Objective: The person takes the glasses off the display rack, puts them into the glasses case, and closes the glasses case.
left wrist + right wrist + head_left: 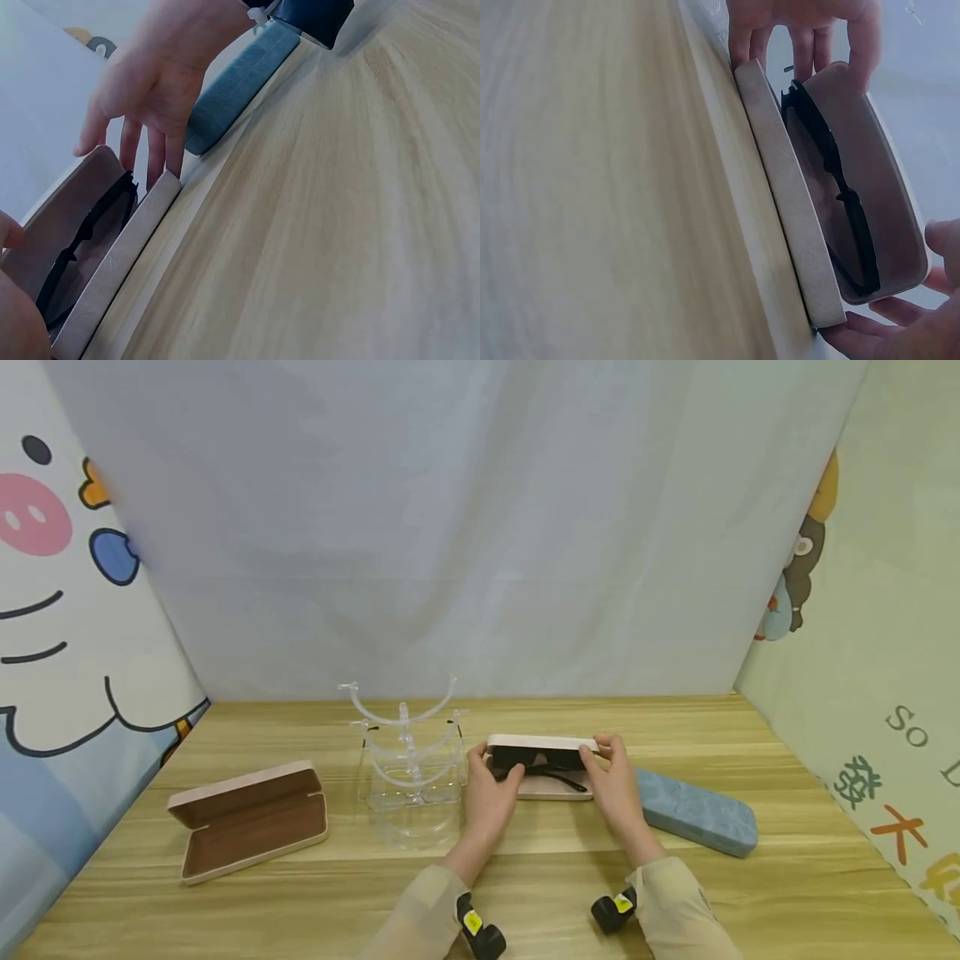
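An open pale pink glasses case (pixel 551 792) sits on the table in front of me, its lid tilted up at the back. Inside lie black sunglasses (pixel 823 142) with dark lenses; one temple crosses the opening in the head view. My left hand (pixel 489 797) holds the left end of this case, thumb near the front opening and fingers along the side. At the opposite end, my right hand (pixel 617 789) grips the lid and the side with thumb and fingers. Both hands also show around the case ends in the wrist views.
Left on the table, another pale case (pixel 255 827) lies open with a brown lining. A clear tiered glasses stand (pixel 405 752), holding thin-framed glasses on a lower tier, is just left of my left hand. A closed blue case (pixel 697 810) lies by my right hand. Curtains surround the table.
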The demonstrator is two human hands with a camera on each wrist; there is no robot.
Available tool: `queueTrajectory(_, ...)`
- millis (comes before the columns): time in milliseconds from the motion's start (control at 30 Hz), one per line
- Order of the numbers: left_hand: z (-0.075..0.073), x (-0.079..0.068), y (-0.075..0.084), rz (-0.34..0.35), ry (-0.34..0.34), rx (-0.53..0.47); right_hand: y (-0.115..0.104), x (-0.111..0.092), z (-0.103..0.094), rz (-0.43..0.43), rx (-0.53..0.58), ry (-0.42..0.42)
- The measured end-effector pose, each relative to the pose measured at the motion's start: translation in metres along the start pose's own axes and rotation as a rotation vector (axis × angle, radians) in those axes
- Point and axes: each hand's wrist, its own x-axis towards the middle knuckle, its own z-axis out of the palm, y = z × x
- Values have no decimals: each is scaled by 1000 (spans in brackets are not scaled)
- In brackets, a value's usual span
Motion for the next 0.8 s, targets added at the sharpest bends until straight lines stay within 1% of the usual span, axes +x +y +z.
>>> queueTrajectory(133, 0, 0, -1, 5, -6, -10, 2, -1, 1, -2, 18, 34)
queueTrajectory(267, -1, -1, -3, 37, -11, 34, 2, -4, 0, 13, 41, 15)
queueTrajectory(367, -1, -2, -4, 46, -2, 32, 2, -7, 0, 20, 51, -2)
queueTrajectory(433, 0, -4, -7, 50, 6, 27, 2, -9, 0, 21, 58, -7)
queueTrajectory(500, 1, -6, -9, 55, 17, 42, 2, -12, 0, 13, 53, -2)
queueTrajectory(633, 3, -10, -11, 67, 59, 59, 5, -16, 1, -1, 53, 1)
queueTrajectory(700, 4, -12, -12, 75, 82, 54, 7, -18, 2, -2, 40, 4)
queueTrajectory(800, 5, -14, -14, 78, 89, 66, 9, -21, 2, 4, -8, 7)
